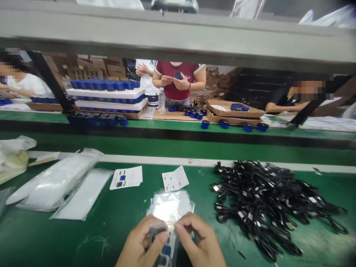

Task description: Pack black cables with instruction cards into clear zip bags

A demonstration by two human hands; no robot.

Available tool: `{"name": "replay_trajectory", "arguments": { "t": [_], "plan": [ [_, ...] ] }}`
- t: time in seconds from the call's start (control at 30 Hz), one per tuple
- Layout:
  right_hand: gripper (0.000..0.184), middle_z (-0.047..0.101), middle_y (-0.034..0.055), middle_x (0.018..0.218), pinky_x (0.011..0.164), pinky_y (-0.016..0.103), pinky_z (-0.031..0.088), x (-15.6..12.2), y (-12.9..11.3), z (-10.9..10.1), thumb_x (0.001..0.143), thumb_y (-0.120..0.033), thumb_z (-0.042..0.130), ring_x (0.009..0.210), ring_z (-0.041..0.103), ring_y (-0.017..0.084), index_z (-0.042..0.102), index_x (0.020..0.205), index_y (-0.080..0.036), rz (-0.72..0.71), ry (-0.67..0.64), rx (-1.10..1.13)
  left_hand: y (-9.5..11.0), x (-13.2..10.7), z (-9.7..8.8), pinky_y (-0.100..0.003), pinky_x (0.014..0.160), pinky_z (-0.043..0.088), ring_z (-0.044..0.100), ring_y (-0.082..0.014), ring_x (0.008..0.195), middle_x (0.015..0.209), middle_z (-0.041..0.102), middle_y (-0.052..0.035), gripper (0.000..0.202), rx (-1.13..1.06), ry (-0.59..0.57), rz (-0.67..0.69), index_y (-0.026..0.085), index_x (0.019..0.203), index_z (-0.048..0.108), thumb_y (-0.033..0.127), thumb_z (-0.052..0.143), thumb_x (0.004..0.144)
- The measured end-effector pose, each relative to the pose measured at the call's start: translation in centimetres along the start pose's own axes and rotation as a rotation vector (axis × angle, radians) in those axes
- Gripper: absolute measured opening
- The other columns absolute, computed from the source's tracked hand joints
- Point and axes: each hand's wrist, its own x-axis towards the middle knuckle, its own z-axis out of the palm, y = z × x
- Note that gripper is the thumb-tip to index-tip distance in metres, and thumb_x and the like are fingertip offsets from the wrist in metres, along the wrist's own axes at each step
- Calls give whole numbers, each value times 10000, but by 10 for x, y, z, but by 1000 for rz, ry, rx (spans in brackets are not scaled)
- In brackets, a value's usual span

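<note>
Low in the middle of the head view, my left hand (144,241) and my right hand (200,239) pinch the top edge of a small clear plastic bag (169,250). A printed leaflet with a blue picture shows through it, and a dark shape is partly hidden by my left fingers. Just beyond my fingertips lies a pile of flat clear bags (169,204) on the green table. Farther back are a few printed leaflets (126,178) and a single creased leaflet (175,179).
To the right spreads a heap of black cables (258,204). Packs of clear bags (61,181) lie left. Across the divider, blue round items (205,124), white trays (111,92) and cardboard trays (236,111) stand near other people. A grey shelf beam (178,33) crosses overhead.
</note>
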Motion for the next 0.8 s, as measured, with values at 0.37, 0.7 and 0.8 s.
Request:
{"name": "replay_trajectory", "arguments": {
  "t": [0.37,0.7,0.8],
  "plan": [
    [223,525,-2,614,582,211,387,6,-10,-13,829,-235,513,608,516,130,534,618,-166,22,-79,12,18,5,-11,-162,495,394,491,-100,558,651,536,23,255,53,23,13,191,657,646,414,591,768],
    [194,559,2,610,572,200,423,8,-2,-10,816,-221,523,588,534,128,577,637,-169,11,-74,-39,15,8,-10,-157,449,358,465,-91,520,637,534,9,299,87,15,-12,174,642,662,448,604,749],
    [193,569,10,600,562,198,428,9,5,-8,802,-207,539,574,545,128,590,621,-164,-50,-99,-69,13,10,-9,-148,426,356,459,-91,512,623,548,-1,303,65,12,-10,170,623,683,451,632,723]
  ]
}}
